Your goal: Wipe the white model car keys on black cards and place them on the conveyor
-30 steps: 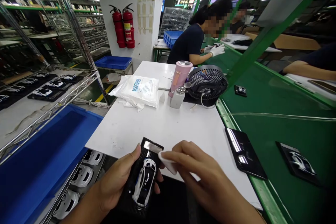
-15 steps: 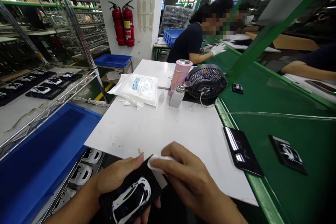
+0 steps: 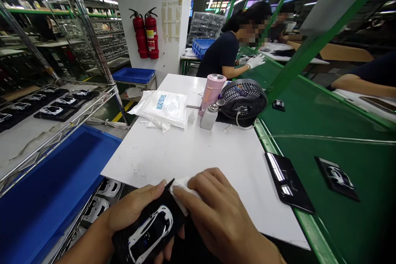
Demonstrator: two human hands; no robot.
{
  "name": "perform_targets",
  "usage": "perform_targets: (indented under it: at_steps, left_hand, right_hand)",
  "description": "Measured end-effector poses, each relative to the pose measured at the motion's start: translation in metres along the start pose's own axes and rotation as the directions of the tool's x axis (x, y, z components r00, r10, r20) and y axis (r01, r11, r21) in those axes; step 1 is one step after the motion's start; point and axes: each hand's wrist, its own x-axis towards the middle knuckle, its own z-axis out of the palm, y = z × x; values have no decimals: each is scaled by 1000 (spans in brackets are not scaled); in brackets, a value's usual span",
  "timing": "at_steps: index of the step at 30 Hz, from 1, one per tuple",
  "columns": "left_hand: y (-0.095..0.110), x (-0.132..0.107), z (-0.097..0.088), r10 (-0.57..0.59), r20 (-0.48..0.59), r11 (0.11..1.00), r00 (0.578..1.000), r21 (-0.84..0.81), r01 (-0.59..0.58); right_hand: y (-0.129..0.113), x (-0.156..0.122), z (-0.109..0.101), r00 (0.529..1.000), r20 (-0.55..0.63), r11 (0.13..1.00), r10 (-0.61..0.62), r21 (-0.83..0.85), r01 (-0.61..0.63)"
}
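Note:
A dark base with a black-and-white model car point(image 3: 151, 233) on it is held tilted, low in the view. My left hand point(image 3: 136, 208) grips the base, thumb along its upper edge and fingertips showing underneath. In my right hand point(image 3: 216, 210) a white wipe point(image 3: 185, 185) is pinched and pressed against the far end of the base. The fingers cover part of that end. Under both hands the near edge of the white table point(image 3: 173, 154) shows.
On the table are a white plastic packet point(image 3: 162, 109), a pink bottle point(image 3: 212, 93), a small dispenser bottle point(image 3: 209, 117) and a fan point(image 3: 243, 99). A black panel point(image 3: 289, 181) lies at the right edge, beside a green conveyor point(image 3: 334, 144) carrying car models. Left stands a wire rack point(image 3: 64, 140).
Both hands and the model car have shifted slightly left. My right hand with the wipe has moved along the base's end. The model on the conveyor has slid slightly left.

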Motion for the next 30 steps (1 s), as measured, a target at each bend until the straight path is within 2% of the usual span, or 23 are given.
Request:
perform_targets:
  at_steps: [3, 6, 9, 12, 15, 19, 26, 30]
  left_hand:
    - [6, -4, -5, -52, 66, 988, 996, 147, 42]
    - [8, -6, -9, 39, 17, 983, 999, 179, -42]
    - [4, -6, -11, 108, -11, 978, 994, 179, -104]
    - [1, -2, -9, 159, -42, 982, 986, 107, -153]
    - [1, 5, -9, 186, -77, 981, 980, -48, -190]
    - [2, 18, -13, 202, -233, 921, 951, -287, -265]
    - [0, 31, -7, 274, -367, 827, 889, -382, -413]
    - [-4, 31, -5, 246, -383, 806, 890, -429, -407]
  right_hand:
    - [2, -11, -6, 998, 57, 995, 18, -94, -12]
    - [8, -29, -14, 995, -29, 992, 93, -86, -95]
    - [10, -43, -12, 972, -106, 977, 211, 43, -208]
    - [6, -50, -1, 950, -126, 947, 284, 194, -257]
    - [2, -53, 13, 939, -160, 914, 305, 326, -242]
    - [-1, -52, 23, 927, -199, 878, 317, 430, -208]
    - [-6, -44, 23, 917, -219, 851, 332, 490, -191]
    - [-9, -39, 24, 908, -232, 836, 348, 516, -188]
